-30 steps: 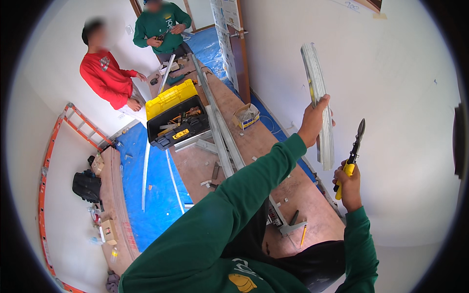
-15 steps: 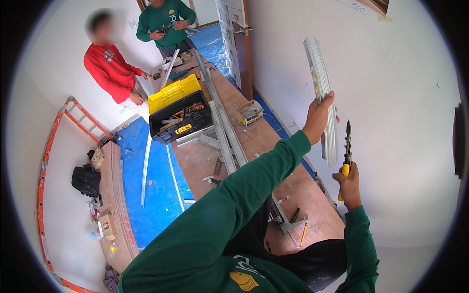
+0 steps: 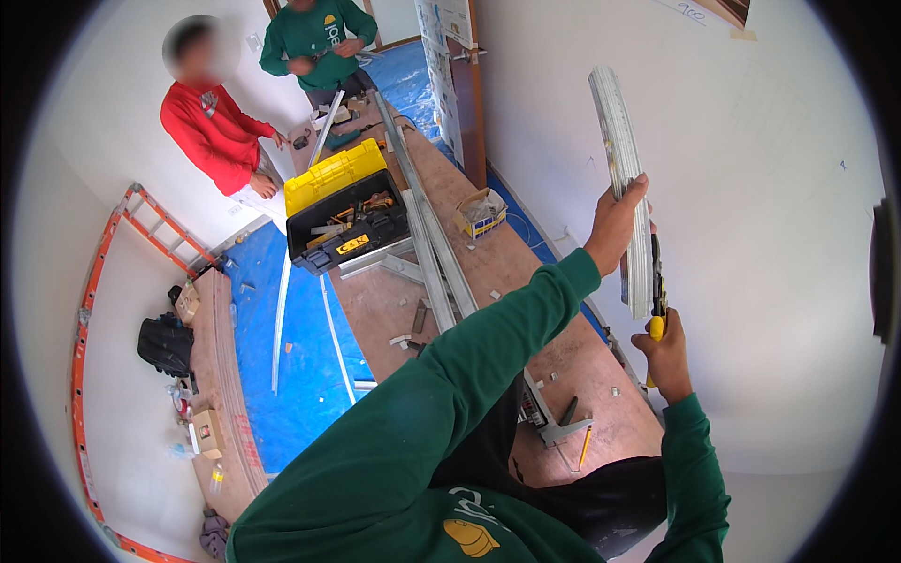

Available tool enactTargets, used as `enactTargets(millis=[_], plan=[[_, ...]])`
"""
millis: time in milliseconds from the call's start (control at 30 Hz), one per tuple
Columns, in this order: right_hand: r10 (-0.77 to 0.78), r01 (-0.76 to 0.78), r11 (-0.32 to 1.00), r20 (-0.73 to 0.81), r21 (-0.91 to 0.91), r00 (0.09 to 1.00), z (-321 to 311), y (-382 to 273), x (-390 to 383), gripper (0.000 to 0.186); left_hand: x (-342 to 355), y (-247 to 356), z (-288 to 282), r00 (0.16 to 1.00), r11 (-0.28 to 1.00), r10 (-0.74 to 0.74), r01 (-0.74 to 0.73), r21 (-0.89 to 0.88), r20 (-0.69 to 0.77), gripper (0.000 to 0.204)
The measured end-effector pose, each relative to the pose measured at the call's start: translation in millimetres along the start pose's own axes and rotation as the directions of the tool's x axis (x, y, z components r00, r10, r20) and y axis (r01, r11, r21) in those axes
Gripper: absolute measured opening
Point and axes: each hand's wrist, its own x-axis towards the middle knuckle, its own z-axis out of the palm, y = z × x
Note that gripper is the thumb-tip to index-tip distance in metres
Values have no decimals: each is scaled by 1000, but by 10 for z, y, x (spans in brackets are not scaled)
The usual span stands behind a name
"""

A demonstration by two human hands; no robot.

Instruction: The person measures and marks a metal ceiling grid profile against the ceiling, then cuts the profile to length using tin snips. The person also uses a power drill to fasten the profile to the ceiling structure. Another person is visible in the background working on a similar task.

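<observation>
My left hand [image 3: 615,220] grips a short, upright length of galvanized metal profile [image 3: 612,113], apparently a nested bundle, raised over the right side of the long work board. Just below it, my right hand [image 3: 668,361] holds black and yellow metal snips [image 3: 656,328], their blades pointing up at the profile's right edge and partly behind it. Whether the blades touch the metal I cannot tell. On the board [image 3: 601,375] beneath lie small metal offcuts, a caulking gun [image 3: 558,432] and a yellow pencil [image 3: 587,446].
A black and yellow toolbox [image 3: 343,220], long metal profiles [image 3: 432,263] and a small box [image 3: 481,216] sit on the board. Two co-workers stand at the far end, in red [image 3: 206,141] and green [image 3: 314,42]. An orange ladder [image 3: 84,338] leans left; a wall [image 3: 779,235] rises right.
The profile in my left hand has shifted slightly right. My right hand's snips have moved left, from standing apart from the metal to overlapping its right edge.
</observation>
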Motion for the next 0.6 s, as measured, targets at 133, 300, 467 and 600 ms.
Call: enactTargets(millis=[133,300,467,600], plan=[[8,-8,1000,-15,20,1000,-18,68,27,37,36,-34,-19,1000,1000,16,-16,-5,-3,61],[-14,15,1000,-41,15,999,-25,175,68,36,45,-67,-16,1000,1000,8,-8,-5,12,61],[-1,2,1000,-45,18,999,-34,211,79,35,34,-79,0,1000,1000,6,-6,8,11,63],[24,-22,998,-33,60,999,-40,189,72,35,38,-92,5,1000,1000,8,-8,12,21,63]])
